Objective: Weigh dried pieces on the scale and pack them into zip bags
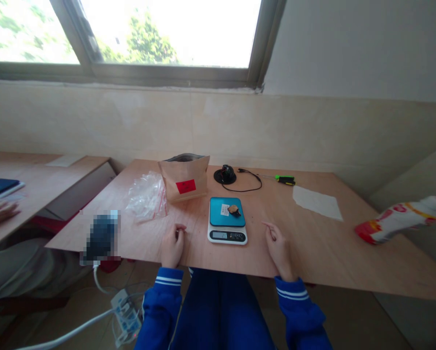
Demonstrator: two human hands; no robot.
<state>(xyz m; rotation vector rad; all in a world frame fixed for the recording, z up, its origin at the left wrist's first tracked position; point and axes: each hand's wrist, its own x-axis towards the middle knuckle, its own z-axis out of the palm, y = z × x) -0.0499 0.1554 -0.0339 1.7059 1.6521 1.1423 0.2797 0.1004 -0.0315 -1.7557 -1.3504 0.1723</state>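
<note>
While the person sits at the wooden tabletop (pixel 320 248), a white digital scale (pixel 224 221) lies between the two hands, close to the near edge. Its blue plate carries a small brown and dark piece (pixel 234 210) right of the middle, just beside a white label (pixel 225 209); the figures on the display are too small to read. Left of the scale, the left hand (pixel 173 245) is loosely curled, with a narrow gap between thumb and forefinger. On the other side, the right hand (pixel 276 244) is half open, its forefinger reaching toward the scale and the other fingers bent. Both stand apart from the scale. Behind the left hand, a brown pouch (pixel 184 177) with a red label stands upright, its top open, beside clear plastic bags (pixel 145 197). Farther back lie a black round-based device (pixel 225 174) with its cable (pixel 258 187) and green-and-black tools (pixel 285 180); white paper (pixel 317 202) and a red-and-white bottle (pixel 396 221) are to the right.
</note>
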